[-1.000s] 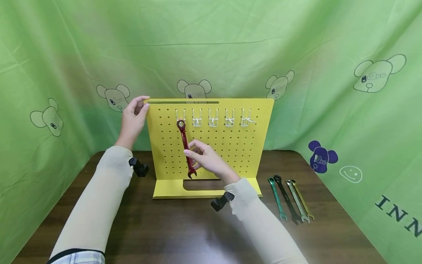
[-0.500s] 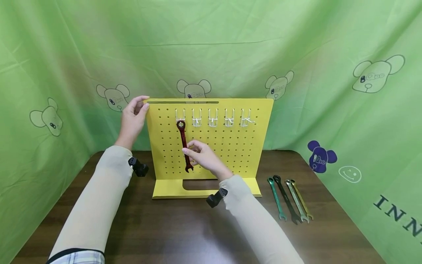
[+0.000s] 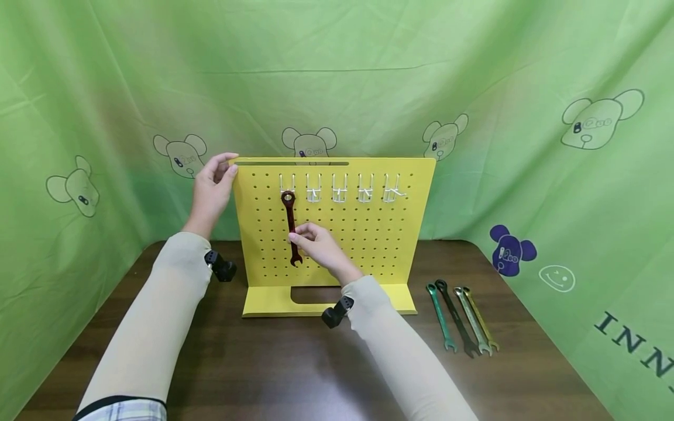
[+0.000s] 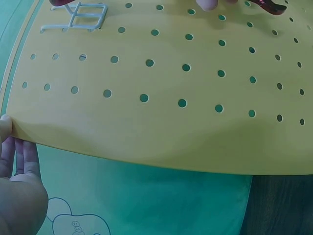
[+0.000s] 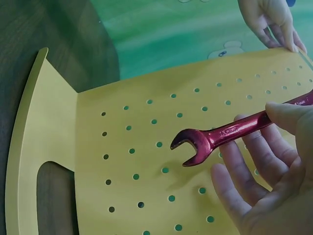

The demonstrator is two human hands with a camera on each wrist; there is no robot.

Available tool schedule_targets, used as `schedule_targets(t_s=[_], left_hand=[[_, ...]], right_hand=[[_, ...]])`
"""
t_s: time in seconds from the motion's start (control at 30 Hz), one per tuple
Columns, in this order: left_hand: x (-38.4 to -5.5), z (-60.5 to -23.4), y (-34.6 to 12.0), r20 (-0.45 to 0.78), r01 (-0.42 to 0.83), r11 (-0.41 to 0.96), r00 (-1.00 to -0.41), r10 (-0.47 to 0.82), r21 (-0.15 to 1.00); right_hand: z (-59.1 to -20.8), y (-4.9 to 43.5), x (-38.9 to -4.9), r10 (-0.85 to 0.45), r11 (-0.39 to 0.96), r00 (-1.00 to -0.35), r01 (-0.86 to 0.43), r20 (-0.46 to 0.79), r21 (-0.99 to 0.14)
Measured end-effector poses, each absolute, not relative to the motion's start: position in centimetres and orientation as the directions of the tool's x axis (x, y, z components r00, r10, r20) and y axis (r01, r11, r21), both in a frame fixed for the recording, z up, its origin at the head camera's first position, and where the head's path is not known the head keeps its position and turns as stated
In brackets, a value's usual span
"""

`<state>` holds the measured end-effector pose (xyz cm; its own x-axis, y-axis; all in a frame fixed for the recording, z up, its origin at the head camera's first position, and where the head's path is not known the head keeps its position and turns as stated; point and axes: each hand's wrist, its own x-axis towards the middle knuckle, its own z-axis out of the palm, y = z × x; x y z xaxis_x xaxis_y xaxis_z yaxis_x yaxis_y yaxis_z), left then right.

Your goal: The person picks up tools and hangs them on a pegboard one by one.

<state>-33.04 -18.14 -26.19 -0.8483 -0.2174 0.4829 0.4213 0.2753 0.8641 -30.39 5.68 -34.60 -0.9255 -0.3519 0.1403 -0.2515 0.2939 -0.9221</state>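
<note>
Currently right hand (image 3: pixel 320 247) pinches red wrench (image 3: pixel 291 217), other fingers loose, ring end up at leftmost hook (image 3: pixel 287 190); threading unclear. Left hand (image 3: pixel 213 182) pinches top-left corner of board (image 3: pixel 363 234). Perforated face spans from wrench to right edge; table (image 3: pixel 263 362) strip separates board from four wrenches (image 3: pixel 456 317).

We count one yellow pegboard (image 3: pixel 379 166), toward the bench's (image 3: pixel 295 374) far edge, and five white hooks (image 3: pixel 339 191) in one row below its top edge. We have five wrenches: one red wrench (image 3: pixel 291 221) toward the pegboard's left edge, plus one green wrench (image 3: pixel 440 318), one black wrench (image 3: pixel 456 318), one silver wrench (image 3: pixel 472 318) and one gold wrench (image 3: pixel 480 318) near the bench's right edge. We see two hands: one left hand (image 3: pixel 212 181) at the pegboard's top left corner, one right hand (image 3: pixel 320 245).
</note>
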Motion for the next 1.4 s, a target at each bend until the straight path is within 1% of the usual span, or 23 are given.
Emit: schedule_targets(t_s=[0.33, 0.87, 1.2, 1.4], left_hand=[[-32.9, -26.1, -18.1, 0.492, 0.431, 0.278, -0.845, -0.209, 0.858], [-32.9, -26.2, -18.1, 0.493, 0.423, 0.298, -0.840, -0.224, 0.856], [-32.9, -26.2, -18.1, 0.493, 0.422, 0.302, -0.842, -0.220, 0.855], [-32.8, -26.2, -18.1, 0.489, 0.422, 0.296, -0.846, -0.213, 0.857]], right_hand=[[-34.5, 5.7, -30.4, -0.371, 0.286, -0.922, -0.227, 0.111, -0.931], [-34.6, 6.8, -29.9, -0.378, 0.216, -0.915, -0.236, 0.141, -0.947], [-33.9, 8.5, -29.0, -0.414, 0.219, -0.899, -0.249, 0.142, -0.943], [-33.5, 9.6, -28.4, -0.441, 0.243, -0.886, -0.274, 0.145, -0.930]])
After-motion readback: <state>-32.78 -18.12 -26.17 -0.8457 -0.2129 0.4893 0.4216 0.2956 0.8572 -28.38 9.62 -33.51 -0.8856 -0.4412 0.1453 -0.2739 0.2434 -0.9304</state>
